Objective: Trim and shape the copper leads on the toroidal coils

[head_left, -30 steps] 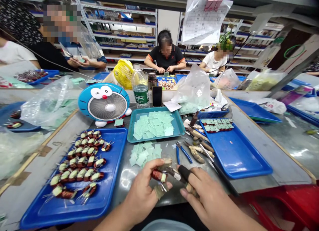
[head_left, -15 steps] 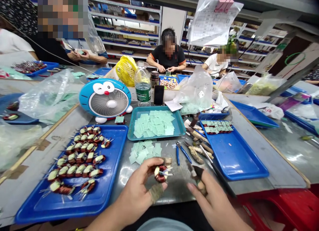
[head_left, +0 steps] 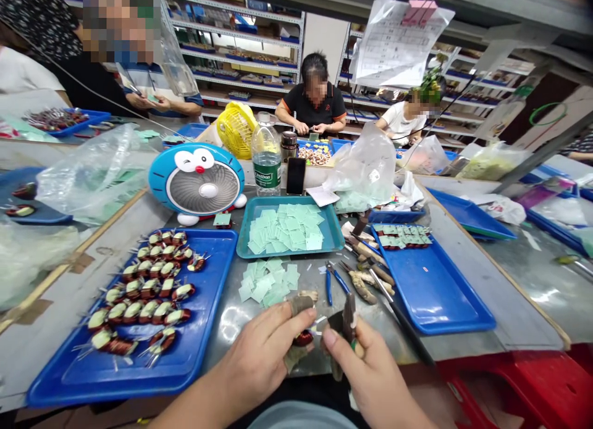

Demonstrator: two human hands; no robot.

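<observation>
My left hand [head_left: 262,355] grips a small copper-wound toroid coil [head_left: 303,337], and its fingers, wrapped in tan tape, cover most of it. My right hand [head_left: 365,373] is shut on dark, small pliers [head_left: 347,321], whose tip is just right of the coil. Loose pale green paper squares [head_left: 266,283] lie ahead of my hands. On the left, a blue tray [head_left: 115,376] carries rows of finished coils with wire leads. To the right lie blue-handled pliers [head_left: 333,284] and tools with wrapped handles [head_left: 364,287].
A teal tray [head_left: 287,257] holds green squares, and a blue tray [head_left: 430,293] holds coil strips. Beyond stand a round blue fan [head_left: 197,179], a water bottle [head_left: 266,154], a phone [head_left: 295,176] and a plastic bag [head_left: 359,170]. A co-worker [head_left: 315,99] sits opposite. A red stool [head_left: 519,386] stands at lower right.
My right hand has moved left, bringing the pliers close to the coil. The coil has turned and sits lower in my left fingers, now mostly covered.
</observation>
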